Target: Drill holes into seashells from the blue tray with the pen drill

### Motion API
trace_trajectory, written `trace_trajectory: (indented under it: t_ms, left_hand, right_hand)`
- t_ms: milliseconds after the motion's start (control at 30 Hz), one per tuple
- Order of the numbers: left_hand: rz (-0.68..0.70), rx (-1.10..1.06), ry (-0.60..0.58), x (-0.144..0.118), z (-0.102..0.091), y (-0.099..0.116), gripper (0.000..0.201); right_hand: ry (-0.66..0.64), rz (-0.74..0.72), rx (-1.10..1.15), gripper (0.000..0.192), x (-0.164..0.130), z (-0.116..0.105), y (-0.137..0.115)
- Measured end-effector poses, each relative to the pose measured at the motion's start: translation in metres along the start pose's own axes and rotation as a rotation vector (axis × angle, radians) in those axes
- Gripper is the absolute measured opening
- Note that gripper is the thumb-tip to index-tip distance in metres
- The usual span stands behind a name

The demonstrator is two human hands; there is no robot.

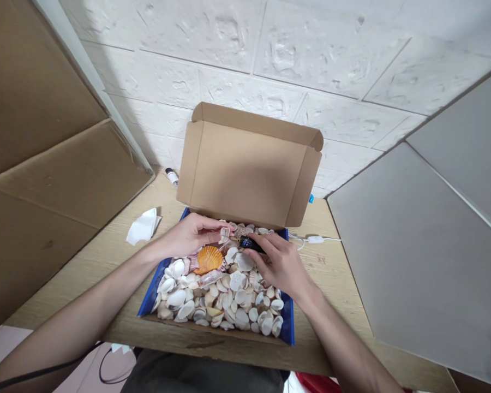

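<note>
Where the cardboard panels lean at far L, tabletop begins; all places below given rel. to the shell box, an open cardboard box w/ blue outer walls and lid flap standing upright at its far edge.

L of box: crumpled white tissue on tabletop, near box's far-L corner. Small white bottle w/ dark cap further back, near L edge of lid flap, by the wall.

Left hand over far-L part of box, fingers closed on a small pale shell, held just above the heap. Orange scallop shell lies just below that hand, on top of the other shells filling the box.

Right hand over far-R part of box, fingers clamped on a small dark object, its tip pointing toward the pale shell, nearly touching it. What it is: can't tell.

R of box: white cable w/ inline switch on tabletop, near box's far-R corner. Grey panels beyond.
</note>
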State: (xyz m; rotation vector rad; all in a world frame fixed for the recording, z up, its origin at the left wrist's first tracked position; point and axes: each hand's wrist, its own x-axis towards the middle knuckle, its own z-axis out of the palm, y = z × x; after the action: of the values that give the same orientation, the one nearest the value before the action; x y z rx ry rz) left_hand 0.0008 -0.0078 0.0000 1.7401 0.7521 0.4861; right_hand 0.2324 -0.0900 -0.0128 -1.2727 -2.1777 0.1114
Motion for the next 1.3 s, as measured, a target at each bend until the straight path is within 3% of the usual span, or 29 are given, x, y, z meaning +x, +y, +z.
trace_trajectory:
  t_ms: [100, 467, 600, 933, 1100, 1300]
  left_hand:
    - [-0.001, -0.009, -0.003, -0.0012, 0.0004, 0.0015, 0.031]
    - [-0.015, -0.007, -0.068, -0.0008, 0.0006, 0.0025, 0.030]
    - [-0.020, -0.020, -0.081, -0.0012, 0.0002, 0.0039, 0.029]
    - [-0.020, -0.088, -0.005, -0.0025, 0.0009, 0.0071, 0.031]
    - [-0.025, -0.094, 0.023, -0.0031, 0.0016, 0.0077, 0.031]
    - [-0.020, -0.081, -0.028, -0.0026, 0.0008, 0.0068, 0.029]
  right_hand:
    - [-0.012, 0.005, -0.010, 0.029, -0.0002, 0.0000, -0.0005]
    - [0.126, -0.150, -0.148, 0.031, -0.0012, -0.0026, 0.0021]
    - [0.133, -0.144, -0.155, 0.031, -0.0018, -0.0021, 0.0023]
    - [0.004, -0.040, -0.048, 0.031, 0.0016, -0.0001, -0.0026]
    - [0.023, -0.043, -0.050, 0.031, 0.0007, -0.0001, -0.0026]
    - [0.098, -0.101, -0.115, 0.032, 0.0000, -0.0023, 0.0003]
